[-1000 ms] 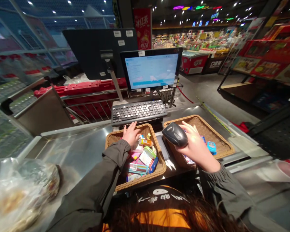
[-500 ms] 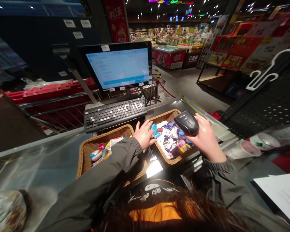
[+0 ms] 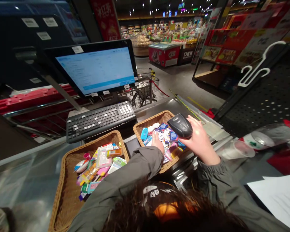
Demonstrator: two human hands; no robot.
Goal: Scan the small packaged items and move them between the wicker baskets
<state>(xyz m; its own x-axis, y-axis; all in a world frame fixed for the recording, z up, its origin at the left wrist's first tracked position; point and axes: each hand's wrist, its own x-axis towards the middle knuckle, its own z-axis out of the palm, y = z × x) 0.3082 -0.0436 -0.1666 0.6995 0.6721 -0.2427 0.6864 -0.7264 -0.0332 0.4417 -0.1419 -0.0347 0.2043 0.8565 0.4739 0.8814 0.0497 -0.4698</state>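
A black handheld scanner [image 3: 180, 125] is gripped in my right hand [image 3: 200, 141], over the right side of a wicker basket [image 3: 166, 112] of small packets. My left hand [image 3: 158, 143] reaches into that same basket among the packets, its fingers partly hidden and foreshortened, so its grip cannot be made out. Near it lie blue packets [image 3: 144, 134]. To the left, a larger wicker basket [image 3: 62, 180] holds mixed small goods, with an orange-brown tube [image 3: 114, 152] on top.
Behind the baskets stand a black keyboard [image 3: 100, 119] and a lit monitor [image 3: 96, 69]. Clear plastic cups [image 3: 239, 149] and white papers [image 3: 277, 196] lie at the right. A white hanger [image 3: 255, 69] hangs on a dark panel. A shopping cart [image 3: 145, 87] is beyond the counter.
My left hand has moved right, from the near gap between the baskets into the right basket. The view has shifted, showing more of the left basket. My right hand still holds the scanner.
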